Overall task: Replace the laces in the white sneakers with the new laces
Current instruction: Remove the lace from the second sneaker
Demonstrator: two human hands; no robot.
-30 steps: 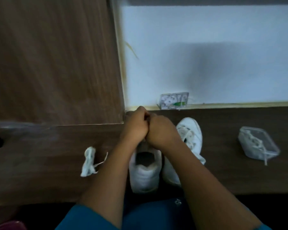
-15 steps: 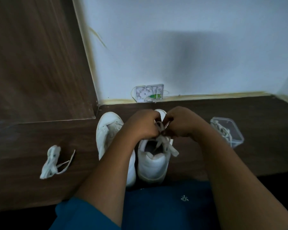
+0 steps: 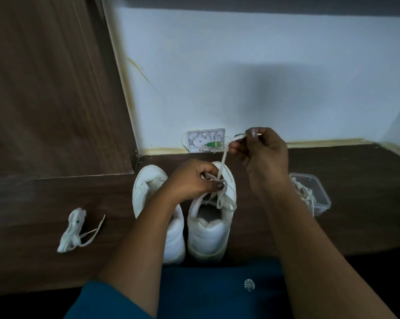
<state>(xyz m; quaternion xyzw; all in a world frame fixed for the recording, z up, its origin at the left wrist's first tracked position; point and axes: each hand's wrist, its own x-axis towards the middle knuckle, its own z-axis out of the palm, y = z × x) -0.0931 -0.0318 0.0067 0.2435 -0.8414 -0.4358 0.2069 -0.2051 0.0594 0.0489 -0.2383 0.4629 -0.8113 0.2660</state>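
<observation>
Two white sneakers stand side by side on the dark wooden surface, heels toward me: the left sneaker (image 3: 158, 217) and the right sneaker (image 3: 211, 229). My left hand (image 3: 193, 180) grips the laces over the right sneaker's tongue. My right hand (image 3: 261, 153) is raised above and to the right, pinching a cream lace (image 3: 223, 165) that runs taut down to the eyelets. Loose lace ends droop over that shoe's collar. A bundled white lace (image 3: 73, 231) lies to the left.
A clear plastic box (image 3: 316, 194) holding more laces sits right of the shoes, partly behind my right forearm. A small wall plate (image 3: 205, 140) is at the base of the pale wall. A wooden panel (image 3: 51, 88) rises on the left.
My right hand has lifted up and to the right, drawing the lace taut out of the right sneaker. My left hand stays on the laces. The camera view shifted.
</observation>
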